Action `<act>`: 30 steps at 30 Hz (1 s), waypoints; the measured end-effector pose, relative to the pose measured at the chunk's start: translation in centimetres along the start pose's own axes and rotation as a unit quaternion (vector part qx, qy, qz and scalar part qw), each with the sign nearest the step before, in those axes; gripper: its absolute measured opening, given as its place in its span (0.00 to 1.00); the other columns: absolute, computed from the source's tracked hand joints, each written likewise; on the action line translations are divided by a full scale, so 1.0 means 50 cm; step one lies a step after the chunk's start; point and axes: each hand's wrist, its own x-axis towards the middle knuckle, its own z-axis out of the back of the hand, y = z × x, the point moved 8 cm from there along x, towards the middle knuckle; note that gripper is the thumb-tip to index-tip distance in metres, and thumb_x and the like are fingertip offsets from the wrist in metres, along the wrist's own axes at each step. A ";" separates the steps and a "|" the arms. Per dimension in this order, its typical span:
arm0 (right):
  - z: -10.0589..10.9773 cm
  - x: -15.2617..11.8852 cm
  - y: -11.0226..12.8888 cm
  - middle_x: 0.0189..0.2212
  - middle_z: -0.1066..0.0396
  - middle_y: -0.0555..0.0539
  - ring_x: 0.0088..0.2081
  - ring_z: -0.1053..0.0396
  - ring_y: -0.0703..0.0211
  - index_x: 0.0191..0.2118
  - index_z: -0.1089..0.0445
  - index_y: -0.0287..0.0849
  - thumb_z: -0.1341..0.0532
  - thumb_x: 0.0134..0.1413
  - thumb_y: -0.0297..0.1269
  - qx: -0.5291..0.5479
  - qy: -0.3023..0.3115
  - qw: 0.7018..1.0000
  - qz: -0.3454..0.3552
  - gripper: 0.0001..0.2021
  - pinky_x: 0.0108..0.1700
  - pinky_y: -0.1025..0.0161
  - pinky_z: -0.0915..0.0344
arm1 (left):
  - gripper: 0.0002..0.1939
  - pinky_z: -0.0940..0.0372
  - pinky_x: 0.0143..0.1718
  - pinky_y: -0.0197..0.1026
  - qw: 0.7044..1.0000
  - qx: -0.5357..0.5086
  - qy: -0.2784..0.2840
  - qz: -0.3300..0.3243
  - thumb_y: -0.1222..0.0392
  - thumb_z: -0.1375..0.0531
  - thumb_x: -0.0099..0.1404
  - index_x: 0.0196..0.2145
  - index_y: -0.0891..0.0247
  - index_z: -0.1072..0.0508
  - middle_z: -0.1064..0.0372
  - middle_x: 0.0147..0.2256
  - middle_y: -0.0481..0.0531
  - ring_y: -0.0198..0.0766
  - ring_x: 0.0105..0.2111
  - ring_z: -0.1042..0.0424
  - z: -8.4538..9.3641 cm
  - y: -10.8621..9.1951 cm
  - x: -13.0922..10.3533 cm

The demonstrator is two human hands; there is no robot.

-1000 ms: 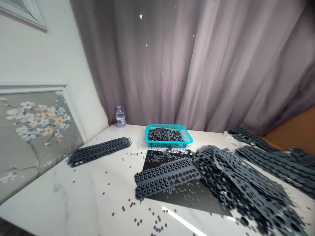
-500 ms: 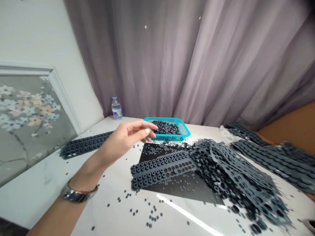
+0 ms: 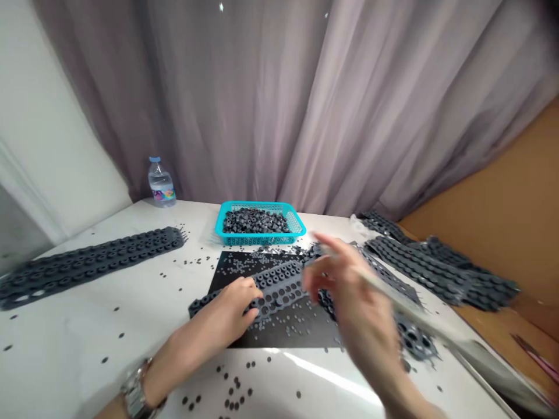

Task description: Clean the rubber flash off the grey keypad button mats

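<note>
My left hand [image 3: 236,302], with a metal watch [image 3: 137,396] on its wrist, has its fingers curled onto a dark grey rubber sheet [image 3: 283,288]. The sheet carries rows of round ring-shaped parts on its left and open holes toward its right. It lies over a black mat [image 3: 301,331] strewn with tiny dark discs. To the right, my right hand [image 3: 345,285] is raised above the sheet's right end and a heap of perforated sheets [image 3: 388,273]. Motion blurs its fingers, and whether it holds anything is unclear.
A turquoise basket [image 3: 262,239] of small black parts stands behind the mat. On the left lies another studded strip [image 3: 96,262], near a water bottle [image 3: 161,186]. More strips [image 3: 437,273] lie at the right. Small discs dot the white table [image 3: 78,343].
The view has turned right. My left hand has come down from near the basket onto the rubber sheet. My right hand has come into view.
</note>
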 end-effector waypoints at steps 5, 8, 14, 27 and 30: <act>-0.077 -0.028 -0.114 0.23 0.36 0.52 0.21 0.38 0.65 0.47 0.29 0.42 0.52 0.66 0.56 0.122 0.011 0.984 -0.131 0.24 0.22 0.67 0.41 | 0.12 0.34 0.51 0.50 0.999 0.043 0.021 0.015 0.69 0.49 0.66 0.38 0.63 0.25 0.30 0.41 0.55 0.44 0.45 0.30 -0.052 -0.003 -0.009; -0.113 -0.044 -0.162 0.21 0.36 0.53 0.19 0.38 0.66 0.38 0.29 0.40 0.48 0.63 0.57 0.155 0.030 0.970 -0.183 0.23 0.21 0.67 0.42 | 0.13 0.34 0.49 0.50 0.997 0.075 0.024 0.016 0.70 0.51 0.67 0.37 0.64 0.26 0.30 0.38 0.55 0.43 0.42 0.29 -0.063 -0.002 -0.007; -0.144 -0.031 -0.136 0.25 0.30 0.50 0.25 0.30 0.62 0.30 0.32 0.43 0.46 0.64 0.47 0.087 0.062 0.987 -0.123 0.16 0.30 0.66 0.35 | 0.17 0.33 0.47 0.47 0.995 0.100 -0.008 0.011 0.72 0.53 0.67 0.36 0.64 0.26 0.29 0.34 0.54 0.42 0.40 0.30 -0.049 0.015 0.003; -0.158 -0.016 -0.098 0.24 0.29 0.51 0.23 0.36 0.64 0.26 0.33 0.43 0.47 0.63 0.37 -0.018 0.091 0.994 -0.055 0.15 0.27 0.67 0.45 | 0.11 0.34 0.47 0.49 0.992 0.119 -0.023 0.038 0.70 0.48 0.64 0.33 0.63 0.27 0.29 0.36 0.55 0.45 0.41 0.31 -0.054 0.028 0.004; -0.162 -0.017 -0.098 0.26 0.29 0.51 0.24 0.35 0.64 0.26 0.33 0.43 0.48 0.64 0.37 -0.020 0.090 0.995 -0.049 0.15 0.28 0.67 0.44 | 0.11 0.34 0.47 0.50 0.992 0.117 -0.019 0.043 0.70 0.49 0.65 0.32 0.63 0.28 0.29 0.36 0.56 0.46 0.40 0.31 -0.055 0.027 0.004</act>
